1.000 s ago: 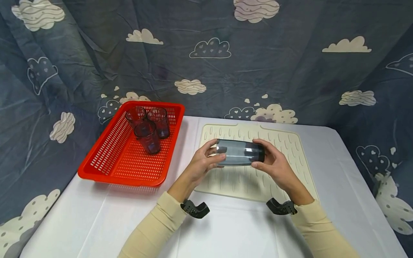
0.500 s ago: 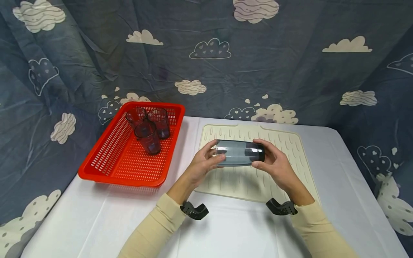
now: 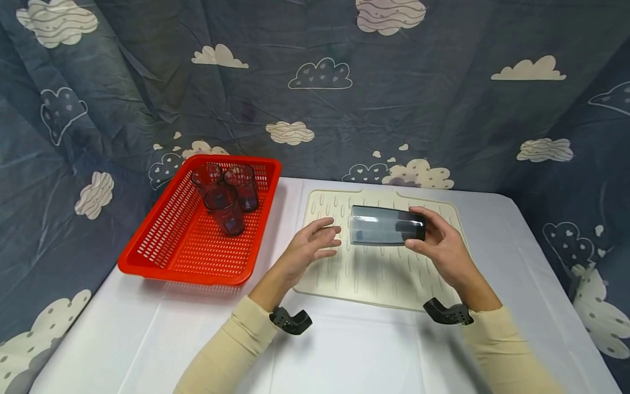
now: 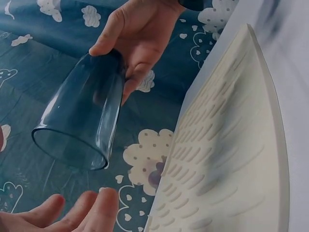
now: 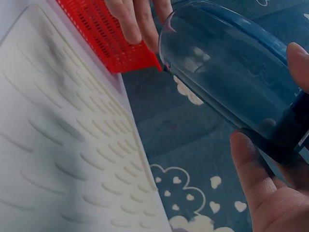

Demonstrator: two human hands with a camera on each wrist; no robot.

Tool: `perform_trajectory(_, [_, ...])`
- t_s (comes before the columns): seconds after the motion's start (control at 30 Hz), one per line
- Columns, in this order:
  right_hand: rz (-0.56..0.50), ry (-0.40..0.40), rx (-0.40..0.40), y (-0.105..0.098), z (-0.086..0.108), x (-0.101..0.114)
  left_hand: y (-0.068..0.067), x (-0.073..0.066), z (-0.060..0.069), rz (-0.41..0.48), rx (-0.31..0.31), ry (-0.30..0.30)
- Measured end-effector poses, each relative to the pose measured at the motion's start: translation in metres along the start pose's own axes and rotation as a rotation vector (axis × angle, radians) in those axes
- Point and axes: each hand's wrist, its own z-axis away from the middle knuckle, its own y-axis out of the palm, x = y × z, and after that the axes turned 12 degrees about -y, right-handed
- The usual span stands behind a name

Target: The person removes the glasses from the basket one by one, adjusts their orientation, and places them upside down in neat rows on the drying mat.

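A blue-grey glass (image 3: 379, 225) lies sideways in the air above the cream ribbed mat (image 3: 344, 279), its mouth toward the left. My right hand (image 3: 445, 251) grips it round the dark base, thumb below and fingers above, as the right wrist view also shows on the glass (image 5: 227, 63). Left of the rim, my left hand (image 3: 307, 249) holds nothing, its fingers relaxed and apart from the glass. In the left wrist view the glass (image 4: 82, 111) has its open mouth facing that hand's fingertips.
A red perforated basket (image 3: 189, 276) stands on the left of the white-covered table (image 3: 354, 350). Three dark glasses, one of them in front (image 3: 226, 210), stand together in its back part. A patterned cloud curtain (image 3: 418, 120) hangs behind and at both sides.
My left hand has let go of the glass's rim end and drawn slightly left. My right hand has moved right with the glass, away from the left hand.
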Motion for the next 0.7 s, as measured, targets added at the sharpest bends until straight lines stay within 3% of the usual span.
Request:
perform_trajectory(0.4, [0.023,-0.045,-0.01,-0.02,-0.002,0.006,-0.003,0.001,0.005,-0.123,-0.196,0.122])
perform_trajectory(0.7, [0.1,-0.023,-0.032,-0.034,-0.008,0.011,-0.007,0.005,0.007,-0.184,-0.257,0.146])
